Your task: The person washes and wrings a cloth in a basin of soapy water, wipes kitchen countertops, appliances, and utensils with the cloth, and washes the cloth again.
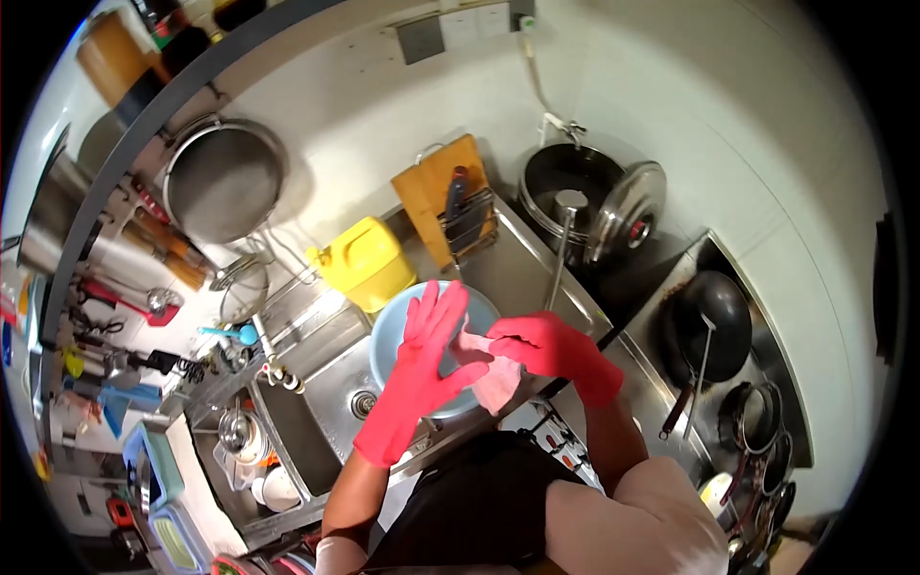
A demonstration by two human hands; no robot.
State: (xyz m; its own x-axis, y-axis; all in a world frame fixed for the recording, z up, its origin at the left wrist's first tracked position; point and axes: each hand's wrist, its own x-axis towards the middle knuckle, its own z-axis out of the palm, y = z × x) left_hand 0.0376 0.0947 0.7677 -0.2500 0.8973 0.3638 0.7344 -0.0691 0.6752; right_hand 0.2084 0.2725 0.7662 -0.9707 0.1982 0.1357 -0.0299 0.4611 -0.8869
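Observation:
Both of my hands wear red rubber gloves. My left hand (pixel 428 350) is raised over a light blue basin (pixel 387 331), its fingers spread and the palm turned toward the right. My right hand (pixel 546 345) has its fingers closed on a pink cloth (pixel 498 383), which hangs down at the basin's right side. The cloth's upper part lies close to my left thumb; whether they touch I cannot tell. The basin sits at the steel sink, partly hidden behind my left hand and the cloth.
A yellow jug (pixel 369 264) stands behind the basin, near a wooden cutting board (pixel 422 206) and a knife rack (pixel 470 225). A large pot (pixel 546 182) with a glass lid (pixel 628 216) is at the back right. A wok (pixel 719 326) lies farther right. Dishes (pixel 278 489) fill the left basin.

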